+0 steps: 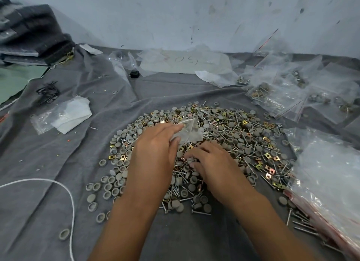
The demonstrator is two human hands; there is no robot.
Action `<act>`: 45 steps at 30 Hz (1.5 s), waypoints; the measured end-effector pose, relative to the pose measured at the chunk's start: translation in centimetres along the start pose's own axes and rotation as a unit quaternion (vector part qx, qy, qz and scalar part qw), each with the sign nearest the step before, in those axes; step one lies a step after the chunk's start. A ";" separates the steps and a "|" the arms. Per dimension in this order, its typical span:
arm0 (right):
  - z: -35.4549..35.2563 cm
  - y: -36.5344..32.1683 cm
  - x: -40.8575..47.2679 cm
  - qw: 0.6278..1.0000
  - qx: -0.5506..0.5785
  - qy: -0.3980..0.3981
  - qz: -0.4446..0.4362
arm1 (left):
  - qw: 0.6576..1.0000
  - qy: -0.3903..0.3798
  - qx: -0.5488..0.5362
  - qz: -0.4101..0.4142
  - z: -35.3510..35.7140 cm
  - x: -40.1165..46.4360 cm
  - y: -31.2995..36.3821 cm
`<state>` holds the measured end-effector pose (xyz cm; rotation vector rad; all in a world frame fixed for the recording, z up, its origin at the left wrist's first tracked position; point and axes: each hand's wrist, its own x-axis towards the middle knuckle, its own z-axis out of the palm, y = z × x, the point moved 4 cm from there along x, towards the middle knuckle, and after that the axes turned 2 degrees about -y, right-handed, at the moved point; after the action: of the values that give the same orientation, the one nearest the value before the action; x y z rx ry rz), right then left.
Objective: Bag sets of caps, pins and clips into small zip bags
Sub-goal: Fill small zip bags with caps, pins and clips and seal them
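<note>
A wide heap (243,136) of grey round caps, steel pins and brass square clips lies on the grey cloth (58,163). My left hand (155,149) holds a small clear zip bag (190,132) pinched between thumb and fingers above the heap's middle. My right hand (212,161) lies just below the bag, fingers curled down into the pile, gathering a few grey caps (190,160) at its fingertips. Loose caps (109,186) spread out to the left of my left forearm.
Filled zip bags (288,91) lie at the back right. A stack of empty red-striped bags (331,182) fills the right edge. A folded clear bag (64,116), black ties (47,92), a white cord (64,190) and a dark cloth pile (33,32) are on the left.
</note>
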<state>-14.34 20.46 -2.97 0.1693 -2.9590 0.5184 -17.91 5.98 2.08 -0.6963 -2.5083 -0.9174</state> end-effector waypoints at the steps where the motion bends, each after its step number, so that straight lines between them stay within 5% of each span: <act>1: -0.2 0.1 -0.1 0.999 0.031 0.013 0.005 | 1.000 -0.008 0.002 -0.006 0.0 0.0 0.0; 5: -2.6 0.3 -0.6 0.971 0.197 0.136 0.029 | 0.999 -0.030 0.004 -0.019 0.2 0.0 0.0; 9: -5.2 -0.5 -1.2 0.938 0.240 0.251 -0.009 | 0.999 -0.036 -0.020 -0.008 0.4 0.0 0.5; 16: -5.3 -2.0 -1.5 0.949 0.134 0.271 -0.086 | 0.997 -0.064 -0.036 0.007 0.9 -0.1 1.3; 31: -6.2 -1.7 -2.4 0.915 0.115 0.376 -0.085 | 0.996 -0.076 -0.039 0.011 1.4 -0.4 1.4; 36: -5.6 -1.8 -1.8 0.939 0.074 0.327 -0.078 | 0.997 -0.063 -0.040 0.024 1.3 -0.2 1.8; 40: -6.0 -0.5 -1.9 0.933 0.152 0.325 -0.007 | 0.998 -0.047 -0.047 0.007 0.4 -0.1 1.7; 42: -5.5 1.0 -1.6 0.951 0.176 0.250 0.051 | 0.997 0.019 -0.077 -0.027 -1.1 0.1 1.1; 45: -3.2 2.4 -1.3 0.985 0.139 0.028 0.097 | 0.989 0.095 -0.102 -0.048 -2.8 0.4 0.4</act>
<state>-13.05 23.96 -0.97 -0.1080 -2.8511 0.9440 -17.53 4.48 4.54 -0.5246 -2.3171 -1.2274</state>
